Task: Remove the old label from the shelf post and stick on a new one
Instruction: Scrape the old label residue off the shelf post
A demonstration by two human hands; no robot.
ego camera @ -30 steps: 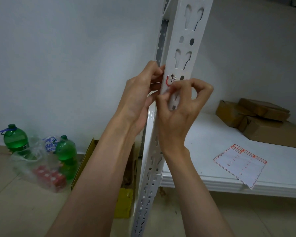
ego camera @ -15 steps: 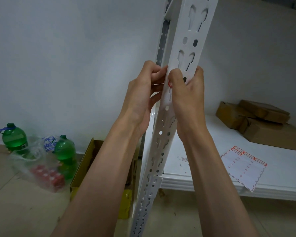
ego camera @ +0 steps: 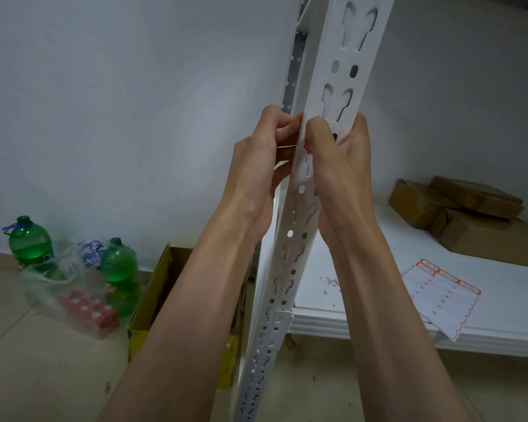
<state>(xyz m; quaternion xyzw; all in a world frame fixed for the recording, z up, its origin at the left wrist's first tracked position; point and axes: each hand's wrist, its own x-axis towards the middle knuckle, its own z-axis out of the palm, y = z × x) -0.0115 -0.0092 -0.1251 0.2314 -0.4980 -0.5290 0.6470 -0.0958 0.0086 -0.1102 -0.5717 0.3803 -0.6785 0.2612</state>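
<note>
On the white perforated metal shelf post (ego camera: 305, 208), mid-height: right hand (ego camera: 339, 166) wraps the post face, thumb pressed on a red-edged label (ego camera: 308, 147), mostly hidden. Left hand (ego camera: 256, 166) curls its fingers round the post's left edge. Red-bordered label sheet (ego camera: 442, 295) lies on the white shelf board (ego camera: 500, 300).

**A plain room with a white wall and a tiled floor**

A bare white wall (ego camera: 119, 117) fills the far side, dimly and evenly lit. The floor (ego camera: 43, 360) is pale beige tile. On the left, near the wall, stand two green bottles (ego camera: 29, 242), a clear plastic bag (ego camera: 70, 293) and a yellow cardboard box (ego camera: 153, 293). On the right, a white shelf board (ego camera: 363, 254) carries brown parcels (ego camera: 470, 214) at its far end.
</note>
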